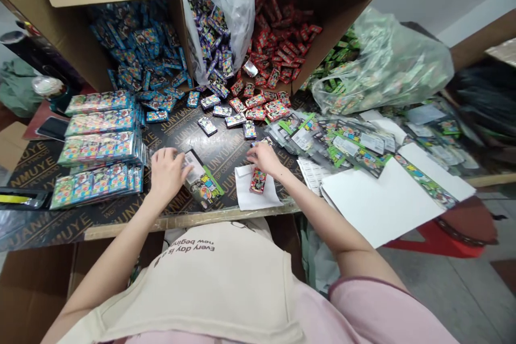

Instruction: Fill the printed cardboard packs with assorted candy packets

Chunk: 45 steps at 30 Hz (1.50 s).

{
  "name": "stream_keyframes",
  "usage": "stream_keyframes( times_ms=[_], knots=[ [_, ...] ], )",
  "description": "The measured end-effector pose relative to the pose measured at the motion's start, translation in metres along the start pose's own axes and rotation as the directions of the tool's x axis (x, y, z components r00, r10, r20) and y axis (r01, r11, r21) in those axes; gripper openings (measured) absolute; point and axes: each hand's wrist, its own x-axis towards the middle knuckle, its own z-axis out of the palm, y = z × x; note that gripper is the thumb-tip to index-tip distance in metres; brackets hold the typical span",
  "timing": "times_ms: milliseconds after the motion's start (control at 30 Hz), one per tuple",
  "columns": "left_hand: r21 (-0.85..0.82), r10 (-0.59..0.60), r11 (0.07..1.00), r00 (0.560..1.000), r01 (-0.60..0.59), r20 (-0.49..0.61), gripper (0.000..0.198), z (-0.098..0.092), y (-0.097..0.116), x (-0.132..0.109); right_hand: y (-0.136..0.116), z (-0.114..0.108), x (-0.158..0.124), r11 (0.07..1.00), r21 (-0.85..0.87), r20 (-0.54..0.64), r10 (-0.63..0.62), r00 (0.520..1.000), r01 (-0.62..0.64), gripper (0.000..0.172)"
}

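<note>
My left hand (168,173) has its fingers apart and rests at the left edge of a flat printed pouch (205,183) on the dark table. Nothing shows between its fingers. My right hand (264,158) is above a white paper sheet (252,201), its fingers bent together near a purple box (262,142); whether they hold it is hidden. A red box (258,180) lies on the white sheet just below my right hand. Loose purple and white boxes (207,126) lie beyond both hands.
Stacked clear packs (99,142) stand at left. Behind are a carton of blue boxes (137,45), a bag of purple ones (207,27) and a carton of red ones (282,37). Printed pouches (334,140) and white sheets (374,199) lie at right, below a bag of green boxes (387,64).
</note>
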Motion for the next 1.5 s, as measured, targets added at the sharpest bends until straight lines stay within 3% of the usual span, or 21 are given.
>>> stream_keyframes(
  times_ms=[67, 100, 200, 267, 367, 467, 533, 600, 667, 733, 800, 900, 967, 1067, 1167, 1300, 1400, 1500],
  knots=[
    [0.042, 0.109, 0.992, 0.983, -0.116, 0.146, 0.052, 0.008, -0.002, -0.002, 0.009, 0.012, -0.009, 0.993, -0.118, 0.058, 0.021, 0.998, -0.015, 0.015],
    [0.005, 0.188, 0.981, 0.949, -0.196, 0.252, 0.064, 0.014, 0.000, -0.002, 0.011, 0.018, -0.013, 0.990, -0.140, 0.060, 0.022, 0.998, -0.013, 0.016],
    [-0.196, 0.385, 0.923, 0.760, -0.332, 0.523, 0.085, 0.039, 0.009, -0.004, 0.009, 0.033, -0.022, 0.985, -0.170, 0.024, -0.004, 1.000, 0.008, 0.022],
    [-0.255, 0.431, 0.902, 0.699, -0.348, 0.570, 0.088, 0.052, 0.015, -0.004, 0.006, 0.039, -0.027, 0.984, -0.179, 0.013, -0.020, 1.000, 0.022, 0.027],
    [-0.250, 0.444, 0.896, 0.721, -0.367, 0.532, 0.076, 0.059, 0.020, 0.000, 0.004, 0.042, -0.033, 0.987, -0.155, 0.011, -0.027, 1.000, 0.029, 0.026],
    [-0.342, 0.447, 0.887, 0.760, -0.310, 0.472, 0.045, 0.046, 0.021, 0.008, 0.009, 0.039, -0.035, 0.994, -0.110, 0.004, -0.018, 1.000, 0.019, 0.020],
    [-0.455, 0.391, 0.867, 0.844, -0.204, 0.366, 0.030, 0.028, 0.020, 0.015, 0.014, 0.035, -0.034, 0.997, -0.079, 0.006, -0.005, 1.000, 0.006, 0.019],
    [-0.559, 0.250, 0.824, 0.945, -0.094, 0.209, 0.027, 0.008, 0.019, 0.021, 0.017, 0.028, -0.031, 1.000, -0.013, 0.008, 0.012, 1.000, -0.012, 0.017],
    [-0.640, 0.100, 0.768, 0.993, -0.039, 0.060, 0.032, -0.008, 0.018, 0.025, 0.011, 0.018, -0.027, 0.986, 0.164, -0.050, 0.027, 0.998, -0.018, 0.014],
    [-0.713, -0.003, 0.701, 1.000, -0.015, -0.025, 0.029, -0.014, 0.017, 0.025, -0.006, 0.008, -0.024, 0.897, 0.441, -0.149, 0.045, 0.988, 0.026, 0.017],
    [-0.776, -0.059, 0.630, 0.998, 0.016, -0.028, 0.018, -0.011, 0.017, 0.021, -0.032, -0.002, -0.023, 0.727, 0.676, -0.228, 0.058, 0.972, 0.115, 0.030],
    [-0.831, -0.113, 0.551, 0.993, 0.080, 0.020, 0.015, 0.001, 0.021, 0.012, -0.073, -0.010, -0.025, 0.501, 0.842, -0.258, 0.047, 0.965, 0.201, 0.037],
    [-0.846, -0.131, 0.524, 0.991, 0.096, 0.031, 0.016, 0.006, 0.024, 0.006, -0.092, -0.010, -0.026, 0.442, 0.873, -0.249, 0.046, 0.968, 0.203, 0.035],
    [-0.831, -0.135, 0.553, 0.991, 0.058, -0.021, 0.013, 0.004, 0.028, 0.001, -0.104, -0.006, -0.028, 0.437, 0.881, -0.230, 0.062, 0.971, 0.181, 0.034],
    [-0.764, -0.066, 0.641, 0.987, -0.068, -0.144, 0.009, -0.002, 0.031, 0.001, -0.104, -0.003, -0.032, 0.469, 0.858, -0.268, 0.055, 0.962, 0.212, 0.033],
    [-0.671, 0.062, 0.709, 0.967, -0.216, -0.245, 0.010, -0.007, 0.035, 0.001, -0.098, 0.001, -0.043, 0.631, 0.713, -0.396, 0.003, 0.918, 0.306, 0.023],
    [-0.618, 0.141, 0.737, 0.957, -0.273, -0.254, 0.012, -0.008, 0.036, -0.001, -0.091, 0.008, -0.053, 0.724, 0.541, -0.484, -0.150, 0.862, 0.429, 0.017],
    [-0.565, 0.204, 0.760, 0.944, -0.321, -0.261, 0.014, -0.009, 0.036, -0.004, -0.087, 0.011, -0.060, 0.715, 0.438, -0.493, -0.315, 0.811, 0.545, 0.019]
  ],
)
